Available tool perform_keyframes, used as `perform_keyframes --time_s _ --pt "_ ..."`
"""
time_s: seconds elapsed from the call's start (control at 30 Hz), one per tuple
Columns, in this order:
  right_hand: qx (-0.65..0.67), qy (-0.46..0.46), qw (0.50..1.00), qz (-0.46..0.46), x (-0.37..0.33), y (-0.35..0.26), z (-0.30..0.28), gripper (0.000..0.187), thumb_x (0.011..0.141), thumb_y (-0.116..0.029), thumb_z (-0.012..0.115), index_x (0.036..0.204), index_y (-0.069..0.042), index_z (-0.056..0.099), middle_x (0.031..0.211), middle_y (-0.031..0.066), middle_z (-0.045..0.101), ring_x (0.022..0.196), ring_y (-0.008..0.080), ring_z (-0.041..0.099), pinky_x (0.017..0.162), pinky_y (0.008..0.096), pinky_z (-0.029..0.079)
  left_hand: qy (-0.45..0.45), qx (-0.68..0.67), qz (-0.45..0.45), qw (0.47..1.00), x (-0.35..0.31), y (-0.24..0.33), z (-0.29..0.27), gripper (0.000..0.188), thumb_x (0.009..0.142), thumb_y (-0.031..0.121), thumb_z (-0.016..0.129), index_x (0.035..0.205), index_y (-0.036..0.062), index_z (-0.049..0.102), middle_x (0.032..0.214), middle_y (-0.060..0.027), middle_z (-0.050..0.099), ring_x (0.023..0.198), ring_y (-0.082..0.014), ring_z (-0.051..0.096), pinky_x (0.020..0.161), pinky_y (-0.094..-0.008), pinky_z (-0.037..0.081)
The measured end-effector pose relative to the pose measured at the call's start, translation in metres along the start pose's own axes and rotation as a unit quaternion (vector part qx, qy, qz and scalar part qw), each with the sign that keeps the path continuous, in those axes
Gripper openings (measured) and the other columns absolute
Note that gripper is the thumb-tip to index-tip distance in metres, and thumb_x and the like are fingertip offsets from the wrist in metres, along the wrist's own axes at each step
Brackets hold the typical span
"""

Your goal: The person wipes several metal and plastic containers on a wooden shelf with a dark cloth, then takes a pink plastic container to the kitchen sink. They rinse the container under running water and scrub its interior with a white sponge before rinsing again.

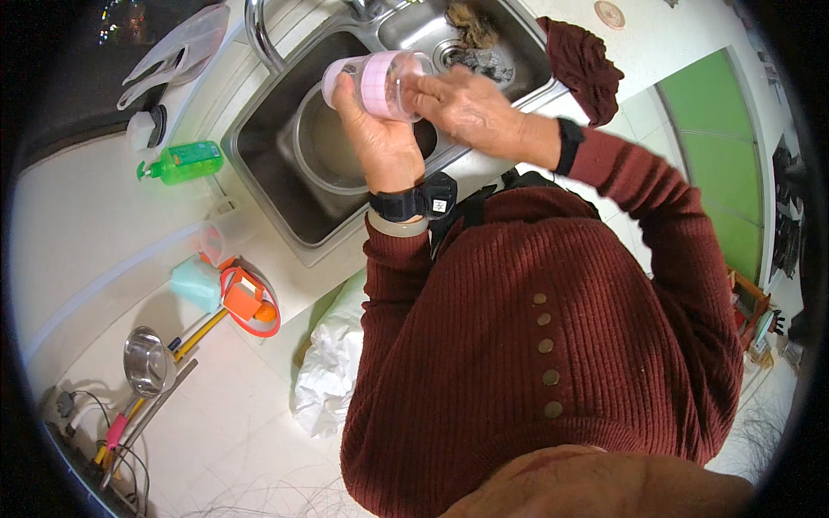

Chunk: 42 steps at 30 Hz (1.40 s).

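Over the double sink, my left hand [384,142] is wrapped round a clear jar with a pink checked band [377,85], which lies tilted on its side. My right hand [475,110] is at the jar's right end, its fingers curled and slightly blurred. Whether those fingertips are inside the jar or pinch something there is hidden. Under my left hand, a round metal pot [304,160] with cloudy liquid in it stands in the left basin of the steel sink [259,164].
A brown scrubbing pad [471,28] and a grey wire scourer [484,62] lie in the right basin, near a curved tap [259,39]. A dark red cloth [587,69] hangs at the sink's right edge. Left are a green pump bottle [192,162] and a metal ladle [148,363].
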State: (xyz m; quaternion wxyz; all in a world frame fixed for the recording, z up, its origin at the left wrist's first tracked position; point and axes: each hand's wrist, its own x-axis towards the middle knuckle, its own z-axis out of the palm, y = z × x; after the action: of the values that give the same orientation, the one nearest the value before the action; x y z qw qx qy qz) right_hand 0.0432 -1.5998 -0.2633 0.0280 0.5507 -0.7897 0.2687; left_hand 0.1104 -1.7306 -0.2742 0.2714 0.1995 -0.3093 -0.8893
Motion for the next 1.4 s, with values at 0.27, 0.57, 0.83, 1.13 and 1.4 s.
perform_keyframes --time_s 0.27,0.57,0.83,1.13,1.4 --pt "-0.008 -0.017 0.997 -0.072 0.008 0.019 0.016 0.027 0.085 -0.007 0.063 0.11 -0.006 0.074 0.124 0.0101 0.069 0.092 0.0263 0.07 0.086 0.0411 0.049 0.06 0.009 -0.041 0.997 0.01 0.001 -0.009 0.046 0.099 0.045 0.059 0.12 0.0032 0.058 0.114 -0.0123 0.068 0.103 -0.0268 0.067 0.091 -0.0414 0.056" --pt "0.078 -0.08 0.993 0.046 0.013 0.003 0.024 0.041 0.076 -0.006 0.069 0.118 -0.006 0.071 0.136 0.0101 0.061 0.099 0.0273 0.069 0.083 0.0409 0.049 0.098 0.026 -0.037 0.994 0.025 0.001 -0.007 0.044 0.098 0.044 0.061 0.119 0.0055 0.058 0.114 -0.0104 0.067 0.104 -0.0247 0.066 0.091 -0.0415 0.055" --pt "-0.097 -0.023 0.99 -0.096 0.01 0.025 0.047 0.036 0.075 -0.009 0.071 0.111 -0.007 0.07 0.126 0.0075 0.066 0.089 0.022 0.072 0.072 0.038 0.056 0.111 0.032 -0.105 0.988 0.026 -0.001 -0.027 0.046 0.098 0.044 0.061 0.122 0.0056 0.055 0.116 -0.0082 0.064 0.108 -0.0222 0.063 0.094 -0.0383 0.051" --pt "0.171 0.1 0.98 0.025 0.012 0.004 0.052 0.033 0.081 -0.009 0.068 0.114 -0.008 0.068 0.111 0.0116 0.071 0.078 0.0334 0.072 0.063 0.0447 0.058 0.054 -0.073 -0.048 0.995 0.025 -0.004 -0.035 0.051 0.098 0.043 0.066 0.127 0.0034 0.055 0.124 -0.0117 0.063 0.118 -0.0264 0.06 0.106 -0.0432 0.048" --pt "-0.298 -0.017 0.925 -0.233 0.021 0.054 0.014 0.039 0.084 -0.018 0.064 0.122 -0.015 0.07 0.129 -0.0047 0.064 0.077 0.0078 0.066 0.082 0.0318 0.041 0.116 -0.017 -0.075 0.99 0.019 -0.004 -0.034 0.047 0.095 0.036 0.068 0.124 0.0011 0.056 0.121 -0.0143 0.065 0.111 -0.0296 0.064 0.098 -0.0474 0.053"
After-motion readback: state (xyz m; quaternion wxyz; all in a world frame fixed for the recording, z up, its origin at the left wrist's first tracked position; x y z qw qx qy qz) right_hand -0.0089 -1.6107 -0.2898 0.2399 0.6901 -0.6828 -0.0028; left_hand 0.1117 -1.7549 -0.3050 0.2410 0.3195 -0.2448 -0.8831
